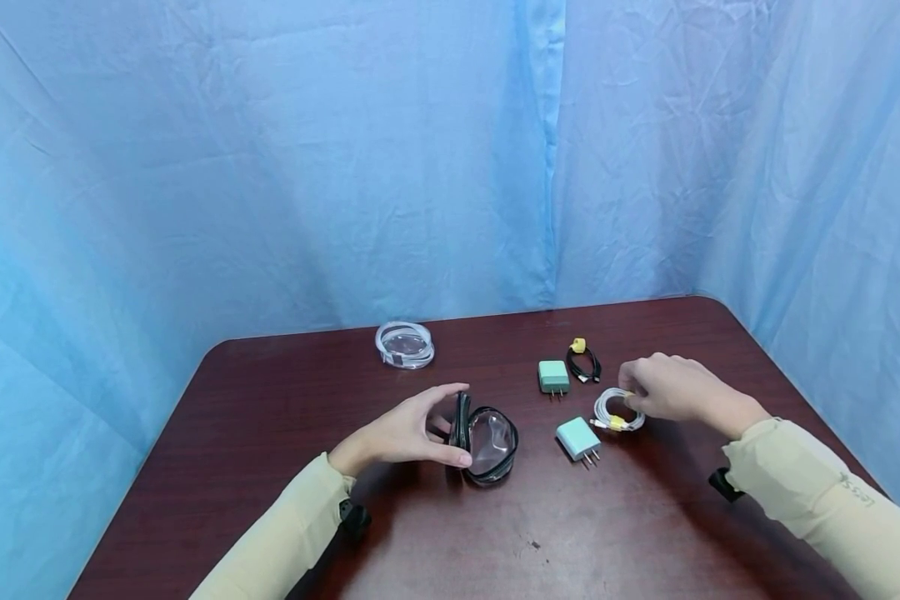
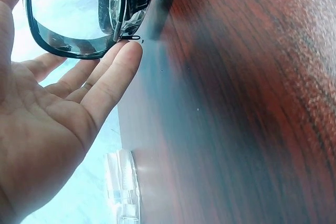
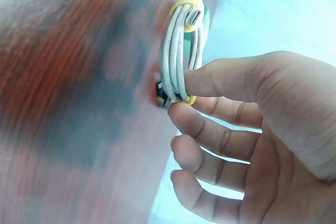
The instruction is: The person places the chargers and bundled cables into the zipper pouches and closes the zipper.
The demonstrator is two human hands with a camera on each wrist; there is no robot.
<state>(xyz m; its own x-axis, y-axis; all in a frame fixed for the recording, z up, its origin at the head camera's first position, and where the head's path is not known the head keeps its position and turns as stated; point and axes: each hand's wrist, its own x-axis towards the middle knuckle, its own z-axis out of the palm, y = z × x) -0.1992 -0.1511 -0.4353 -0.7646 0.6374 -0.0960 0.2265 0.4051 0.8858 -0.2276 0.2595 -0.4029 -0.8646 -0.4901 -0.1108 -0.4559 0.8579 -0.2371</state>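
A small clear pouch with black trim (image 1: 495, 446) stands unzipped on the table, its flap raised. My left hand (image 1: 420, 429) holds it at its left side, thumb in front and fingers behind. The left wrist view shows fingertips against the pouch's black edge (image 2: 73, 55) beside a zipper pull. My right hand (image 1: 671, 387) pinches a coiled white cable (image 1: 607, 408) between thumb and index finger. Yellow ties bind that coil, and a USB-C plug (image 3: 193, 18) sticks out in the right wrist view. The other right fingers curl loosely below it.
Left of the white cable lies a mint charger (image 1: 578, 438), prongs toward me. Farther back are a green charger (image 1: 553, 377) and a black cable with a yellow tie (image 1: 585, 364). A clear round case (image 1: 405, 345) lies near the table's back edge, before blue curtains (image 1: 420, 167).
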